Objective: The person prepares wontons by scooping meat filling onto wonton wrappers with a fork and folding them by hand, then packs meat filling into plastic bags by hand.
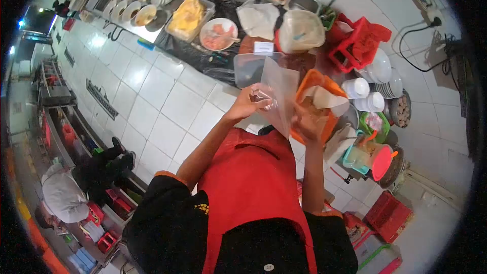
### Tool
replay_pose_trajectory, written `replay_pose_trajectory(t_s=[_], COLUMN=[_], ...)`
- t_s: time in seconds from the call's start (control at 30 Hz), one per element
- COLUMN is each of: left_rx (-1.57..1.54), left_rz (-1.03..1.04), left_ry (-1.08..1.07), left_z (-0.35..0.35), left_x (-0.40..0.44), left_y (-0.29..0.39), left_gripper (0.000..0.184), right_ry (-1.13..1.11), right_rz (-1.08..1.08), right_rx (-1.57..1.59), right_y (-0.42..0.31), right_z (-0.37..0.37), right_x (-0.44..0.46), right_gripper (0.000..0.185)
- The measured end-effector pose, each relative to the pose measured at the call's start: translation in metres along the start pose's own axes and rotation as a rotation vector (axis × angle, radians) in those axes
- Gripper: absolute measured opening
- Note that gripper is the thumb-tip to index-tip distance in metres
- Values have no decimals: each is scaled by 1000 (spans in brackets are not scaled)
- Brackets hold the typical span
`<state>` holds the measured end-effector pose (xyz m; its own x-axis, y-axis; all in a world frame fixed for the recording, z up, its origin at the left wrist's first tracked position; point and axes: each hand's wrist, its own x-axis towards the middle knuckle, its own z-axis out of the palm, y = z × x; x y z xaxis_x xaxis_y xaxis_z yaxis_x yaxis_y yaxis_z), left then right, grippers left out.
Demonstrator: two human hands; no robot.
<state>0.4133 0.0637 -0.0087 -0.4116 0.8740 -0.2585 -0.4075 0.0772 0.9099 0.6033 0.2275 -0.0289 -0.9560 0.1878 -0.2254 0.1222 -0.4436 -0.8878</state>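
The left hand [253, 100] grips the plastic [282, 85], likely light, soft and slippery, best held by its edges, while the right hand's grip [308, 122] one cannot tell through blur.

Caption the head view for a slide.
Left grip holds a translucent plastic sheet, right grip alongside, near an orange basket.

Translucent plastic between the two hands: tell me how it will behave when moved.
The translucent plastic probably flexes easily, as it wrinkles by the left hand. It is likely light for its size, since it looks thin and see-through. Its sheen hints that it might slip in the grip.
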Motion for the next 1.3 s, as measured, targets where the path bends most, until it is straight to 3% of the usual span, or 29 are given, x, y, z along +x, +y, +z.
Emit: replay_pose_trajectory(t_s=[0.07,0.13,0.17,0.23,0.3,0.37,0.43,0.53,0.63,0.73,0.83,0.87,0.93,0.97,1.03,1.07,1.1,1.17,1.3], left_rx=[9,23,47,20,139,129,122,273,265,258,321,88,-208,-206,-729,-554,-554,-135,-109], left_rz=[104,67,22,49,-24,-26,-36,115,204,156,51,-107,-320,-324,-408,-199,-207,-108,-98], left_ry=[44,99,137,177,172,221,267,359,434,401,365,303,186,192,53,140,140,108,312], left_z=[-33,-68,-83,-116,-138,-144,-145,-152,-164,-177,-187,-190,-197,-200,-199,-207,-210,-219,-240], left_x=[-21,-42,-52,-59,-64,-62,-57,-46,-35,-31,-23,-17,-4,4,19,29,34,46,60], left_y=[-3,-3,-3,-26,-39,-49,-54,-58,-56,-44,-14,3,21,28,49,18,17,15,8], left_gripper=[32,25,19,15,32,35,38,36,33,30,36,48,80,80,77,58,58,43,35], right_ry=[54,137,127,299,338,373,380,398,365,264,59,-23,-97,-166,-187,-214,-240,-247,-261], right_rz=[41,82,93,82,81,100,61,-27,-2,-37,-6,32,70,105,160,201,245,238,304], right_rx=[118,6,1,81,66,-119,-179,-399,-613,-426,-418,-560,-443,-331,-322,-388,-452,-461,-290], right_y=[22,51,65,87,98,93,85,81,26,-5,-35,-48,-54,-56,-57,-53,-47,-36,-26], right_z=[34,66,82,105,117,123,108,51,42,36,50,60,70,72,70,65,57,38,14], right_x=[39,71,78,96,106,113,124,153,177,205,224,225,231,236,247,254,260,274,280], right_gripper=[67,50,50,36,32,27,26,22,18,16,15,16,17,18,21,24,26,33,46])
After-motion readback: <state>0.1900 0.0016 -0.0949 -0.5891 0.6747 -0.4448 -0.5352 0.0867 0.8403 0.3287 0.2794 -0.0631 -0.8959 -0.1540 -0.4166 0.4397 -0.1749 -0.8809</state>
